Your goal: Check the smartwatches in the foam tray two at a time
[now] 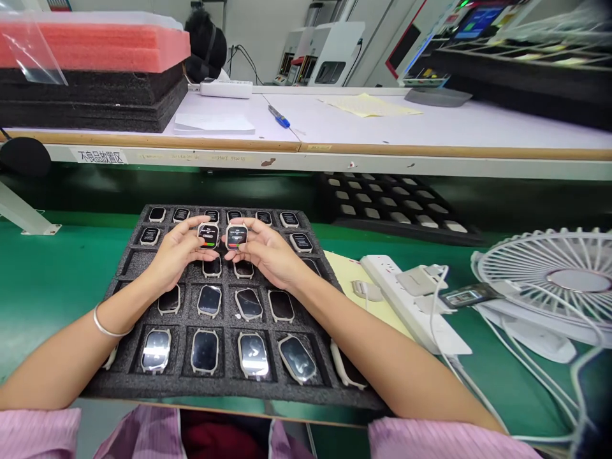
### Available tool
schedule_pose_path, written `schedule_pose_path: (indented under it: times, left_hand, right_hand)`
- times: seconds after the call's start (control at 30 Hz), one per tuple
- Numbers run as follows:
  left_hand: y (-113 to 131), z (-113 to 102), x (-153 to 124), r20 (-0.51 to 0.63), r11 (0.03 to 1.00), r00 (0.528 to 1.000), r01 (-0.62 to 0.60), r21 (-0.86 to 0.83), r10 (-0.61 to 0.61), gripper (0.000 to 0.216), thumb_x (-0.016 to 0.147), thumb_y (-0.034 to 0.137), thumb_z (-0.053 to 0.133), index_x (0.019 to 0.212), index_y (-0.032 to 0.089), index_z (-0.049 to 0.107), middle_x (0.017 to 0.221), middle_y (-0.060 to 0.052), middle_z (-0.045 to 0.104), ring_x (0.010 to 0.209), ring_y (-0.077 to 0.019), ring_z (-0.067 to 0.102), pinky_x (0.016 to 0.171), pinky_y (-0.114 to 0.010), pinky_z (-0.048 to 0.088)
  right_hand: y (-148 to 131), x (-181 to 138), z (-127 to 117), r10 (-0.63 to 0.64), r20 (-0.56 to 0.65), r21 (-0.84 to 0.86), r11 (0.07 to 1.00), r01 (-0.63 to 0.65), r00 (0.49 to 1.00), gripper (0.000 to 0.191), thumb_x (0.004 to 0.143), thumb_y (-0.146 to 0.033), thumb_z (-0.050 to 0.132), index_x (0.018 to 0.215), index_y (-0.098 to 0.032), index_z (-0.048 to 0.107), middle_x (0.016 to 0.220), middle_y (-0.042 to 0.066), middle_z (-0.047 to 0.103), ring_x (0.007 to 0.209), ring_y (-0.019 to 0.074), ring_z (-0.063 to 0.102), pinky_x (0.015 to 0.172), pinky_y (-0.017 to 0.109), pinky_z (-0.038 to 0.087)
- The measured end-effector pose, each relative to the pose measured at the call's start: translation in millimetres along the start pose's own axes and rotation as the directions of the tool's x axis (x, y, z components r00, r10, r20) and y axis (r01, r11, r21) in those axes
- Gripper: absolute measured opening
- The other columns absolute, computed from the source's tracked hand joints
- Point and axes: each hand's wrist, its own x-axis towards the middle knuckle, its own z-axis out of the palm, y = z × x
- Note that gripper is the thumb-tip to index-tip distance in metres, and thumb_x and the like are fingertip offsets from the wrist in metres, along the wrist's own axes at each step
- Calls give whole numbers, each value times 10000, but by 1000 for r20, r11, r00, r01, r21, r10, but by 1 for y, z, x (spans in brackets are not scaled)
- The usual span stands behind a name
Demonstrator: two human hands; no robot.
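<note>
the left hand [179, 252] and right hand [268, 252] are gripping 2 light smartwatches [208, 235] [236, 237] by their side edges, sparing their slippery, fragile-looking glass [236, 238].

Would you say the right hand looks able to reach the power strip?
Probably yes: the right hand holds a smartwatch, but only the foam tray and yellow paper separate it from the power strip.

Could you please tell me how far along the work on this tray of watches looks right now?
The upper-row watches in the foam tray look done: they sit in their pockets, with faint markings on their screens. In hand are a lit watch in the left hand and another lit watch in the right hand. The lower-row watches, with dark screens, look left.
</note>
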Motion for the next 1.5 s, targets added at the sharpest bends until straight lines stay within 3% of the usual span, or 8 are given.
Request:
schedule_pose_path:
  times: [0.47, 0.7, 0.83, 0.97, 1.07, 1.17, 1.27, 1.5]
  left_hand:
    - [-3, -1, 1, 14, 993, 999, -53, 103, 52, 337, 827, 209, 670, 1161, 167, 641, 811, 4, 691, 580, -130, 712, 586, -237, 607]
    - [-4, -5, 4, 69, 984, 994, -99, 146, 90, 485, 714, 146, 772, 1164, 165, 592, 870, -7, 712, 563, -91, 657, 559, -208, 571]
    - [10, -7, 4, 103, 993, 994, -51, 106, 40, 645, 669, 88, 766, 1261, 155, 522, 977, -39, 705, 645, -122, 705, 645, -256, 614]
    - [44, -26, -5, 143, 966, 985, -126, 224, 95, 651, 687, 161, 790, 1284, 138, 531, 1088, -88, 691, 688, -129, 700, 685, -292, 612]
    - [64, -60, -17, 170, 852, 971, -232, 470, 171, 645, 707, 282, 808, 1292, 154, 566, 1101, -86, 694, 815, -168, 687, 740, -306, 582]
    - [62, -102, -28, 166, 608, 973, -231, 760, 162, 613, 743, 427, 765, 1273, 161, 612, 931, -48, 681, 832, -202, 634, 758, -323, 531]
    - [43, -135, -35, 150, 386, 984, -174, 906, 92, 631, 779, 538, 690, 1289, 171, 636, 874, -49, 645, 826, -236, 595, 787, -358, 497]
    - [23, -160, -36, 206, 250, 979, -196, 948, -12, 787, 799, 673, 627, 1466, 264, 550, 1187, -124, 568, 1123, -338, 488, 1060, -521, 386]
  right_hand:
    - [4, 1, -2, -1, -24, -60, 998, 0, 1000, 401, 785, -345, 813, 1075, -204, 575, 874, 6, 724, 580, 114, 663, 520, 226, 494]
    - [2, -1, 0, 18, 75, -11, 1000, -17, 997, 547, 751, -153, 696, 1264, -243, 527, 953, 0, 702, 769, 159, 732, 750, 306, 602]
    - [1, 2, 5, -27, 114, -73, 997, 35, 993, 701, 714, -138, 755, 1329, -276, 448, 1044, -2, 660, 774, 151, 721, 741, 307, 597]
    - [2, 10, 18, 8, 187, -231, 972, 36, 982, 629, 767, -199, 756, 1303, -233, 428, 1015, 14, 646, 756, 158, 703, 745, 335, 589]
    - [2, 16, 35, 16, 252, -539, 833, 126, 968, 510, 833, -207, 680, 1299, -185, 472, 1001, 44, 633, 819, 192, 680, 820, 413, 577]
    - [3, 21, 60, -52, 308, -852, 429, 300, 950, 437, 822, -208, 727, 1236, -142, 602, 1180, 130, 591, 1101, 290, 608, 990, 506, 490]
    - [10, 27, 87, -13, 287, -950, 128, 286, 958, 448, 841, -302, 768, 1245, -138, 664, 1339, 175, 528, 1304, 374, 461, 1076, 564, 385]
    - [12, 33, 99, 95, 232, -972, 51, 228, 968, 620, 884, -427, 760, 1434, -202, 583, 1514, 184, 426, 1413, 384, 354, 1097, 551, 332]
